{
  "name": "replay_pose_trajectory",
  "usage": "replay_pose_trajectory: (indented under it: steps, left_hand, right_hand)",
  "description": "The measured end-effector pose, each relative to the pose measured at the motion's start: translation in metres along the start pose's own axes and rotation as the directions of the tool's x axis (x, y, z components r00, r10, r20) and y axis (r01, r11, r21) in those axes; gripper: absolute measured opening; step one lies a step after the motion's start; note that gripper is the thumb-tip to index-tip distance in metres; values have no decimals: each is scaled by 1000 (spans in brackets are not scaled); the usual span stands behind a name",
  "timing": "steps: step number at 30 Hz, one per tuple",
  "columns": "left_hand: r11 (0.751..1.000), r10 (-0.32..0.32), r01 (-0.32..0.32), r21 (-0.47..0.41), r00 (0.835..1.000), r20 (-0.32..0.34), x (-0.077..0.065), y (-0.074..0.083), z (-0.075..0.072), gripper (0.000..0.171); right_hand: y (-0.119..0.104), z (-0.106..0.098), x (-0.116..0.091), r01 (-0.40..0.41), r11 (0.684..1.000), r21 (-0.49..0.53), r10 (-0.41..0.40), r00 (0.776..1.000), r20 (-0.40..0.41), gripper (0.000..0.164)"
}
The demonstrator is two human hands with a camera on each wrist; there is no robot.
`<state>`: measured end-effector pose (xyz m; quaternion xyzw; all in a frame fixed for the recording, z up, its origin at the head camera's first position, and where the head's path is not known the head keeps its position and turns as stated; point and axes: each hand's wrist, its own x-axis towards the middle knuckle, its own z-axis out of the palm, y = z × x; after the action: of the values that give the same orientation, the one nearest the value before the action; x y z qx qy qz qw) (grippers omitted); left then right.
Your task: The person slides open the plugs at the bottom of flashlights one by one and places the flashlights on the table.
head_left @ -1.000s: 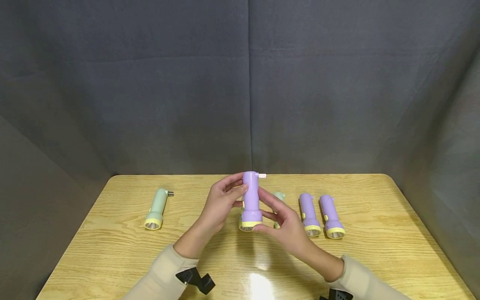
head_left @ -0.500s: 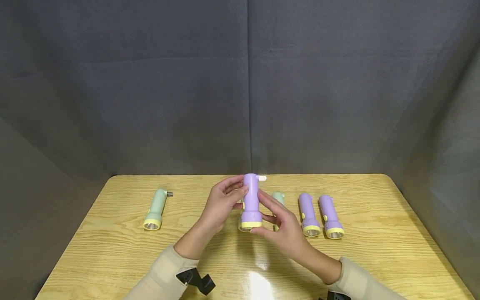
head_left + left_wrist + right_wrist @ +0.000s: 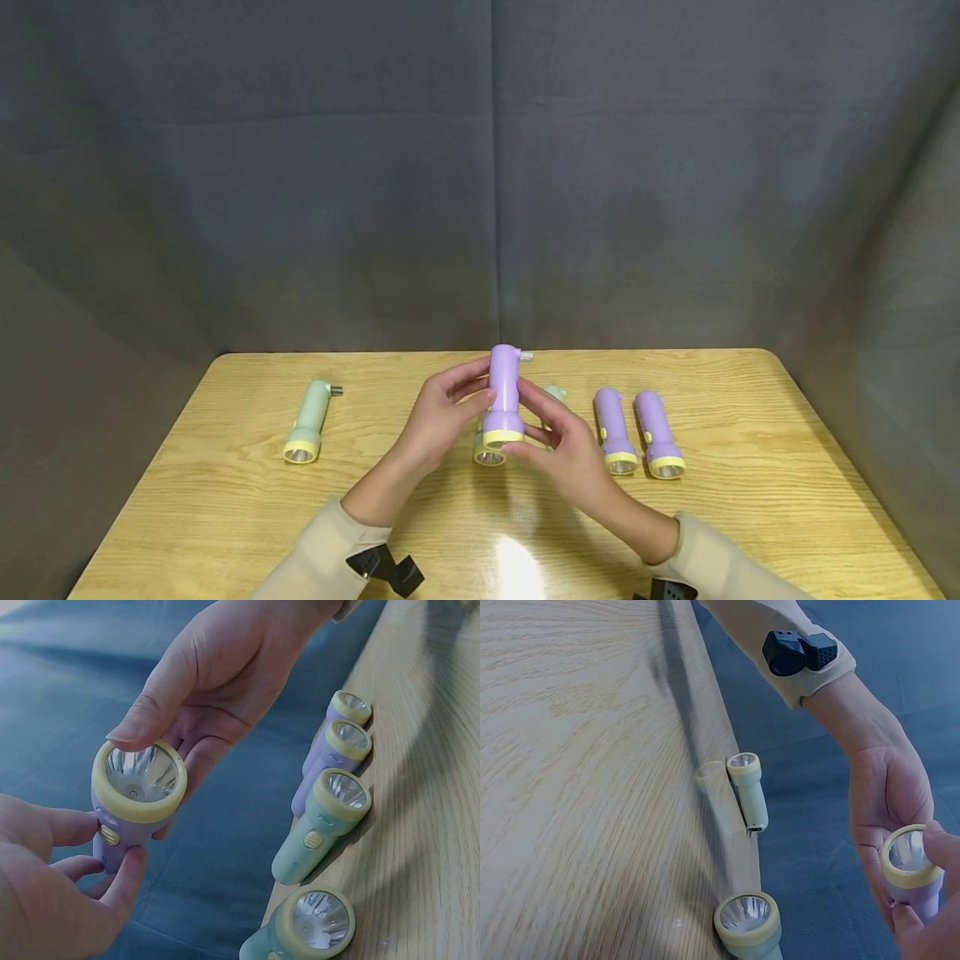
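Note:
Both hands hold a purple flashlight (image 3: 504,392) with a yellow rim above the middle of the table. Its fold-out plug prongs (image 3: 527,356) stick out to the right at the tail end. My left hand (image 3: 431,421) grips the body, thumb on the upper face; in the left wrist view its fingers lie beside the yellow switch (image 3: 110,835). My right hand (image 3: 573,454) pinches the lamp end, with the thumb on the rim over the lens (image 3: 140,772). Partly hidden behind the hands lie two green flashlights, one at the held flashlight's head (image 3: 489,457), another green flashlight (image 3: 555,392) behind the right fingers.
On the wooden table (image 3: 225,500), a green flashlight (image 3: 309,421) with its prongs out lies at the left. Two purple flashlights, an inner purple one (image 3: 615,429) and an outer purple one (image 3: 660,433), lie side by side at the right. A dark curtain (image 3: 337,208) hangs behind.
The held flashlight has tilted, its yellow rim rising a little and uncovering more of the green flashlight behind it. Both hands keep their grip.

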<state>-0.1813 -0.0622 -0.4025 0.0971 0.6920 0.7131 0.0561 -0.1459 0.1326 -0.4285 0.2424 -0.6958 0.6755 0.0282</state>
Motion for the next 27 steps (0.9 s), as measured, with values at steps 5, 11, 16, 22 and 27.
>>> replay_pose_trajectory:
  steps: [5, 11, 16, 22, 27]
  left_hand:
    - [999, -2, 2, 44, 1000, 3, -2, -2, -4, 46]
    - [998, -4, 4, 56, 1000, -8, -3, -3, -12, 46]
    - [998, -35, 36, 54, 999, -17, -4, -6, -21, 46]
    - [997, -68, 70, 45, 997, -40, -5, -9, -32, 45]
    - [996, -65, 68, 53, 997, -40, -6, -11, -41, 46]
  right_hand:
    - [-1, 5, 3, -34, 999, 27, 34, 999, 7, 76]
    - [2, 11, 8, -48, 998, 29, 47, 999, 28, 76]
    - [7, 18, 13, -79, 996, 34, 77, 996, 53, 77]
    - [11, 29, 17, -118, 991, 61, 114, 991, 68, 78]
    - [12, 37, 21, -124, 989, 75, 118, 990, 83, 79]
